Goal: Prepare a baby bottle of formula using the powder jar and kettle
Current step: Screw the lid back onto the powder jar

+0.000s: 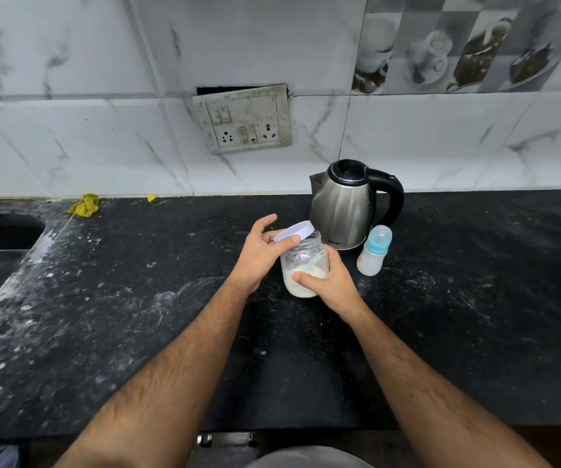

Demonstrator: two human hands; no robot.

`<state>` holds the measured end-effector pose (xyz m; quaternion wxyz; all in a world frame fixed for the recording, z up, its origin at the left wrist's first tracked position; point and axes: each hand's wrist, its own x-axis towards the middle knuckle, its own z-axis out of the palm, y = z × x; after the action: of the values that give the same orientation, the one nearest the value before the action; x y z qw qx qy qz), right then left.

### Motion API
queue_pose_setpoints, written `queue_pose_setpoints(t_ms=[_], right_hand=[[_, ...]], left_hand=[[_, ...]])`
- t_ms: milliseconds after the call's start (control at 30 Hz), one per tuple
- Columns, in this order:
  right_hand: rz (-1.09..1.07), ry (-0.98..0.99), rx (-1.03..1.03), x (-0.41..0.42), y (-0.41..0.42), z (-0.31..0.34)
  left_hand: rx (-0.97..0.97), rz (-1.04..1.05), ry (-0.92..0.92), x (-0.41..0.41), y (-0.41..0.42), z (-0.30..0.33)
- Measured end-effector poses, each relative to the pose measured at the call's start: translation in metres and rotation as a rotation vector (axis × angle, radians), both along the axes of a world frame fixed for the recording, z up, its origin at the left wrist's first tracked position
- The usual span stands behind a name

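Black counter; right hand grips jar; left hand tilts lid.

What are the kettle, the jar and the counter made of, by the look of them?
Kettle: likely brushed steel, streaky reflections; black handle looks plastic. Jar: clear, so glass or plastic, can't tell; its white lid looks plastic. Counter: dark speckled stone, probably granite.

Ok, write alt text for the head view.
The left hand lifts the white lid off a powder jar gripped by the right hand on a black counter; kettle and baby bottle stand behind.
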<state>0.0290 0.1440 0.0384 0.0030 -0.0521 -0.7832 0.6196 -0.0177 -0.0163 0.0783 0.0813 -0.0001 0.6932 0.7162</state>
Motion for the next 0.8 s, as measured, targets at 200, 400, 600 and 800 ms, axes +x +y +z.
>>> queue_pose_setpoints(t_ms=[200, 400, 600, 800], right_hand=[[0.017, -0.012, 0.015, 0.002, -0.004, 0.003], [0.014, -0.026, 0.044, 0.006, -0.006, 0.012], [0.006, -0.021, 0.052, 0.01, -0.007, 0.015], [0.014, -0.019, 0.015, 0.012, -0.009, 0.015]], left_hand=[[-0.027, -0.046, 0.027, 0.005, 0.0, 0.007], [-0.095, -0.065, 0.047, 0.007, -0.003, 0.011], [-0.156, -0.114, 0.055, 0.008, -0.008, 0.012], [-0.089, -0.251, -0.014, 0.005, -0.01, 0.014]])
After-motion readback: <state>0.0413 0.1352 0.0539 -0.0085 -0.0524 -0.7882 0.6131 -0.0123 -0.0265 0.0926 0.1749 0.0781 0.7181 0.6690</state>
